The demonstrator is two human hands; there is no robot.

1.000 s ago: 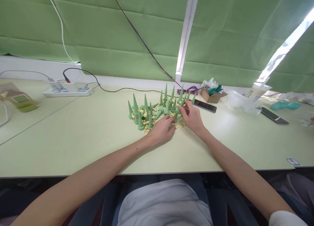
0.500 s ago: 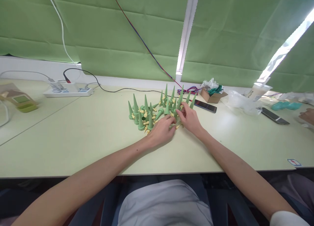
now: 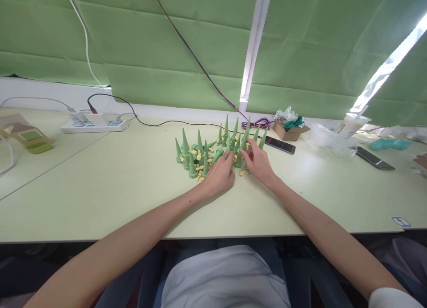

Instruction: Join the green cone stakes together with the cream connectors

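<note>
A cluster of green plastic watering spikes (image 3: 186, 154), pointed cones with wider bases, stands on the table, with a few lying on their sides. Small yellow valve pieces (image 3: 199, 155) are scattered among them. The thumb and fingers of my right hand (image 3: 258, 163) close around a green spike (image 3: 245, 139) at the cluster's right side. My left hand (image 3: 218, 174) lies at the front of the cluster, fingers stretched toward the base of an upright spike (image 3: 228, 143), thumb apart from them. Whether those fingertips touch it is hard to see. One loose yellow piece (image 3: 242, 172) rests between my hands.
A phone (image 3: 278, 144) and a small cardboard box (image 3: 290, 132) with crumpled wrapping lie behind, to the right. Farther right are a cup (image 3: 350, 125), a plastic bag and another phone (image 3: 374, 158). A power strip (image 3: 93, 125) sits back left. Another person's hand (image 3: 420, 160) shows at the right edge.
My left hand has moved slightly away from the right hand, its fingers now nearer the upright middle spike. My right hand stays almost still on its spike.
</note>
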